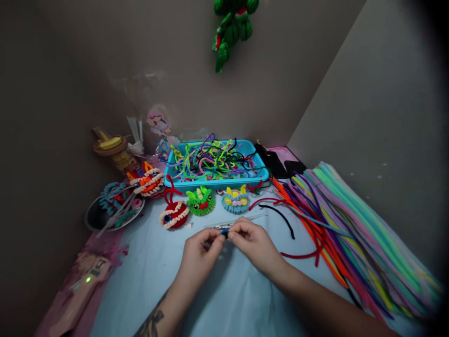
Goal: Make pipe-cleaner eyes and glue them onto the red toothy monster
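Note:
Between the fingertips of both hands is a small blue and black piece (225, 232), which looks like bent pipe cleaner; the fingers partly cover it. My left hand (202, 251) pinches its left side with thumb and forefinger. From the right, my right hand (253, 242) pinches the other side. Just behind the fingers, slim metal tools (229, 226) lie on the cloth. Beyond them sit a red ornament (178, 216) with cream trim and a blue-black eye, a green dragon-like head (201, 201) and a blue and yellow animal head (235, 200), all made of pipe cleaners.
A blue tray (217, 183) of tangled pipe cleaners stands at the back. Long colourful pipe cleaners (354, 224) spread along the right, with loose red and black (280, 217) ones nearer. At left are a metal bowl (93, 220), an orange ornament (149, 182) and a pink glue gun (82, 292).

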Available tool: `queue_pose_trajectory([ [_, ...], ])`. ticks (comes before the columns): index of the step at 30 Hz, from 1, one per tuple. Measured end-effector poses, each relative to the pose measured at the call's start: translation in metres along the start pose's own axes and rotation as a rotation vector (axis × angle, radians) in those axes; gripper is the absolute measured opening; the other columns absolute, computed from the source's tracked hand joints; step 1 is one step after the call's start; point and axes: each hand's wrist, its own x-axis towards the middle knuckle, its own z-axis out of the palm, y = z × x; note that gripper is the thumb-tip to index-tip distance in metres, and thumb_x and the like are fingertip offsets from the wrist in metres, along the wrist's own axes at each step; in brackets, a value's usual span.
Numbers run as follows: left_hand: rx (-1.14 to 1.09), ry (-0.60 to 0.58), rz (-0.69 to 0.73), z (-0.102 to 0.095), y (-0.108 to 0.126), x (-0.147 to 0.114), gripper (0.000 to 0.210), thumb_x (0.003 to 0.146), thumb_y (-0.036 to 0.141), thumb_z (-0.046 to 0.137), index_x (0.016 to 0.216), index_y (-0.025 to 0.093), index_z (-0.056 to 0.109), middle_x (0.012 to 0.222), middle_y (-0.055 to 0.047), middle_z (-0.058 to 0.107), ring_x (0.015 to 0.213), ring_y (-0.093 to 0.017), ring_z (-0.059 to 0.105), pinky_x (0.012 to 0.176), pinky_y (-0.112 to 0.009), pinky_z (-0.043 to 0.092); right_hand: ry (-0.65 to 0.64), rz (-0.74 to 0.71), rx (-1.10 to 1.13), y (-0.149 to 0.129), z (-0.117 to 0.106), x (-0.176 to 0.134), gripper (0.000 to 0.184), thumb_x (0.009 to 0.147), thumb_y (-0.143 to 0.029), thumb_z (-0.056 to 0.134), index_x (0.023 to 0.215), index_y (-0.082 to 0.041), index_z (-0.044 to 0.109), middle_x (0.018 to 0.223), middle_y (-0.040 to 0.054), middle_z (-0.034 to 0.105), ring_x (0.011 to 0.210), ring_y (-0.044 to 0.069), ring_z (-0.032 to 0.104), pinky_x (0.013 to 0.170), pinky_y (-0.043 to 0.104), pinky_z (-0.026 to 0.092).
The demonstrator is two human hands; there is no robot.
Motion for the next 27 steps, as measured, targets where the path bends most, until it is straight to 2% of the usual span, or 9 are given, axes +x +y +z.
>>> queue_pose_trajectory([
  [8,-0.042,0.012,-0.054,0.0011,-0.0047,0.0006,0.020,0.070,0.030,0.058,0.057,0.016,0.055,0.050,0.004,0.046,0.048,-0.009,0.038,0.048,-0.021,0.030,0.031,-0.015,-0.046,-0.0039,0.0054,-0.0034,0.013,0.075,-0.023,0.056,0.064,-0.018,0.059,0.066,-0.0006,0.050,0.065,0.015,0.050,0.061,0.026,0.039],
  [17,-0.124,-0.047,-0.056,0.0006,-0.0058,0.0039,0.020,0.071,0.034,0.060,0.068,0.014,0.061,0.059,0.001,0.055,0.055,-0.011,0.046,0.054,-0.022,0.037,0.032,-0.027,-0.051,-0.0022,0.0040,-0.0027,0.014,0.076,-0.022,0.055,0.064,-0.018,0.059,0.066,-0.0011,0.049,0.065,0.014,0.049,0.060,0.025,0.038],
  [22,-0.099,0.001,-0.048,0.0006,-0.0062,0.0018,0.020,0.070,0.032,0.062,0.060,0.016,0.057,0.053,0.004,0.050,0.051,-0.010,0.042,0.051,-0.021,0.033,0.030,-0.046,-0.067,-0.0036,0.0057,-0.0043,0.013,0.076,-0.019,0.055,0.063,-0.019,0.059,0.066,-0.0011,0.050,0.065,0.014,0.050,0.059,0.025,0.038],
  [27,-0.148,-0.025,-0.074,0.0003,-0.0063,0.0014,0.022,0.069,0.033,0.062,0.057,0.017,0.052,0.049,0.006,0.043,0.048,-0.009,0.036,0.047,-0.020,0.029,0.019,-0.052,-0.085,-0.0052,0.0066,-0.0065,0.014,0.076,-0.018,0.054,0.062,-0.019,0.059,0.066,-0.0010,0.048,0.064,0.014,0.049,0.059,0.026,0.037],
])
